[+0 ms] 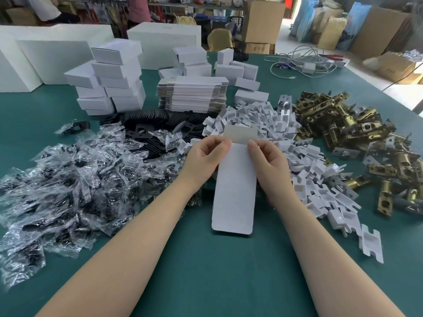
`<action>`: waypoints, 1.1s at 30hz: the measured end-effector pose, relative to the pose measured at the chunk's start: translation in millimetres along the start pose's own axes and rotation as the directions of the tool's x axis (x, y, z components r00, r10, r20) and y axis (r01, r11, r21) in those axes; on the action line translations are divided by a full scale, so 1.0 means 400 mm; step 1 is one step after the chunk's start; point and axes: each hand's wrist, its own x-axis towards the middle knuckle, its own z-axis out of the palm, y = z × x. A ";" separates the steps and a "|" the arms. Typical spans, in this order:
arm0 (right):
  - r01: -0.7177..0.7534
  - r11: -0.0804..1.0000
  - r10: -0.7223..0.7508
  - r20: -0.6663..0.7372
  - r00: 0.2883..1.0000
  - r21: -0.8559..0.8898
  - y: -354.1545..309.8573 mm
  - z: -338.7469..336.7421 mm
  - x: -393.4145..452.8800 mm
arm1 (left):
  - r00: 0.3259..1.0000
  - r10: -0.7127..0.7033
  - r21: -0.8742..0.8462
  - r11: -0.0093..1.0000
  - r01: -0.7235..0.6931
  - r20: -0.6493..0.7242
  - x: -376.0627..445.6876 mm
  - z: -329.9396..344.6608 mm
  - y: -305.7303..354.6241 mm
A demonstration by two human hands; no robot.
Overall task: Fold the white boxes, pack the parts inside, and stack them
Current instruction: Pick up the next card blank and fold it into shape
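A flat, unfolded white box blank [235, 188] hangs over the green table, its grey top flap pointing away from me. My left hand [206, 156] pinches its upper left edge and my right hand [269, 160] pinches its upper right edge. A stack of flat box blanks [192, 94] lies behind. Folded white boxes [114, 81] are piled at the back left, with more folded boxes [229, 67] at the back centre. Brass latch parts [343, 126] are heaped on the right, white card inserts [286, 143] in the middle, bagged black parts [68, 175] on the left.
Black plates [158, 124] lie fanned behind the bags. Large white cartons [50, 56] stand at the back left. White cables [302, 62] sprawl at the back right. Brown cardboard boxes [263, 21] and people stand beyond the table. Bare green table [206, 271] lies between my forearms.
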 end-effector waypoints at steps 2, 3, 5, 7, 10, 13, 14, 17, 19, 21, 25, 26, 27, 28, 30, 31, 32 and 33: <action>0.010 0.999 -0.010 0.000 1.000 -0.043 -0.003 0.000 -0.002 | 1.000 0.014 0.032 0.999 -0.014 0.009 -0.001 0.000 0.002; 0.017 0.998 -0.017 0.003 1.000 -0.066 -0.003 0.000 -0.002 | 1.000 0.016 0.040 0.999 -0.017 0.014 -0.001 0.000 0.002; 0.012 0.996 -0.013 -0.003 1.000 -0.085 -0.004 0.000 -0.001 | 0.999 0.022 0.050 0.998 -0.023 0.028 -0.001 0.000 0.002; -0.013 0.998 0.012 -0.012 1.000 -0.067 -0.008 0.001 -0.001 | 0.999 0.015 0.052 0.998 -0.017 0.048 0.000 0.000 -0.004; -0.022 0.995 0.022 0.000 1.000 -0.102 -0.008 0.000 0.001 | 0.999 -0.024 0.060 0.998 0.022 0.022 0.000 0.003 -0.008; -0.036 0.994 0.035 -0.014 0.999 -0.107 -0.008 -0.004 0.001 | 1.000 0.011 0.030 0.999 -0.011 -0.004 0.002 0.005 -0.009; -0.031 0.996 0.029 -0.022 0.999 -0.089 -0.009 -0.004 0.001 | 1.000 0.025 0.004 1.000 -0.025 0.003 0.002 0.005 -0.009; -0.009 1.000 0.009 -0.009 1.000 0.013 -0.013 -0.004 0.000 | 0.999 0.040 -0.056 0.998 -0.038 0.035 0.004 -0.004 -0.012; -0.014 0.999 0.014 -0.003 1.000 0.050 -0.015 -0.006 0.000 | 0.999 0.025 -0.045 0.999 -0.023 0.039 0.006 -0.007 -0.008; 0.003 0.998 -0.001 -0.034 0.999 0.058 -0.023 -0.006 -0.002 | 0.999 0.011 -0.023 1.000 -0.011 0.035 0.009 -0.005 0.003; 0.108 0.993 -0.105 -0.065 0.992 0.037 -0.024 -0.006 0.001 | 1.000 0.002 0.009 1.000 -0.002 0.014 0.014 -0.010 0.022; 0.122 0.991 -0.119 -0.042 0.992 0.062 -0.026 -0.007 0.002 | 1.000 0.012 -0.005 1.000 -0.012 0.018 0.013 -0.014 0.025; 0.124 0.989 -0.124 -0.006 0.992 0.083 -0.025 -0.010 0.003 | 1.000 0.020 -0.021 1.000 -0.019 0.020 0.013 -0.018 0.028; 0.122 0.988 -0.125 0.033 0.992 0.093 -0.024 -0.011 0.003 | 1.000 0.023 -0.030 0.999 -0.023 0.019 0.012 -0.021 0.027; 0.133 0.989 -0.138 0.087 0.987 0.061 -0.022 -0.012 0.003 | 1.000 0.009 -0.032 0.999 -0.009 0.000 0.009 -0.022 0.024; 0.136 0.990 -0.139 0.088 0.986 0.036 -0.019 -0.012 0.003 | 1.000 -0.003 -0.040 0.999 0.002 -0.007 0.004 -0.019 0.024; 0.135 0.991 -0.135 0.074 0.988 0.011 -0.017 -0.011 0.004 | 1.000 -0.005 -0.047 0.999 0.004 -0.012 0.000 -0.015 0.024; 0.132 0.991 -0.131 0.054 0.990 -0.005 -0.015 -0.011 0.005 | 1.000 -0.002 -0.046 0.999 0.002 -0.016 -0.004 -0.010 0.025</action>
